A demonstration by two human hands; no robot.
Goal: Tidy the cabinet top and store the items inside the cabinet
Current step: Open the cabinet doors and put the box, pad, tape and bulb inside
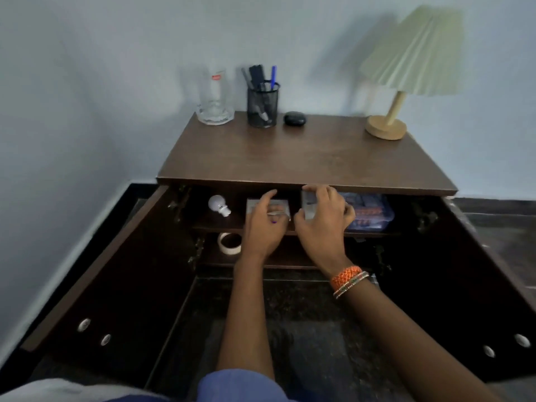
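The brown wooden cabinet stands with both doors swung wide. On its upper shelf my left hand grips a small grey box lying flat. Beside it my right hand holds a second grey box standing upright, just left of a blue plastic bag with orange packets. A white bulb lies at the shelf's left end. A roll of tape sits on the lower shelf. On the top stand a glass mug, a black mesh pen holder, a small black case and a lamp.
The left door and right door stick out toward me on both sides, each with round metal knobs. Dark stone floor lies between them under my arms. A pale wall stands behind and to the left of the cabinet.
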